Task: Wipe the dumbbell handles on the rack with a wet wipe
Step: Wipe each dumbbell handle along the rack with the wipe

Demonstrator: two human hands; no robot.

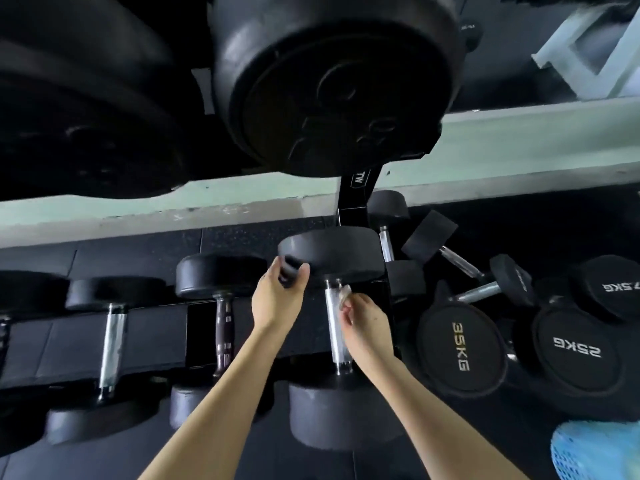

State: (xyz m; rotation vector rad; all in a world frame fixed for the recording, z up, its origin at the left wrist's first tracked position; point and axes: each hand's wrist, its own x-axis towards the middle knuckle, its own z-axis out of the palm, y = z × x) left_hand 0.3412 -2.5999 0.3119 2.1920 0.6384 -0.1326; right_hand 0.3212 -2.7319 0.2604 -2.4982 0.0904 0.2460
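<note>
Forearms (214, 393) reach a racked dumbbell (325, 410): left hand (277, 299) grips its head (332, 251), right hand (367, 327) pinches a wipe (343, 295) to the handle (333, 327), best drawn full-length.

Bare forearms (225, 382), bare left grip (277, 303), right grip (367, 323)

Black, silver, pale green
Dumbbell heads (332, 249) black; handles (334, 327) silver, except a dark brown handle (223, 327) at left; wipe (344, 294) whitish; ledge (485, 147) pale green; 35KG lettering (460, 346) gold; near-right mesh (595, 452) blue.
</note>
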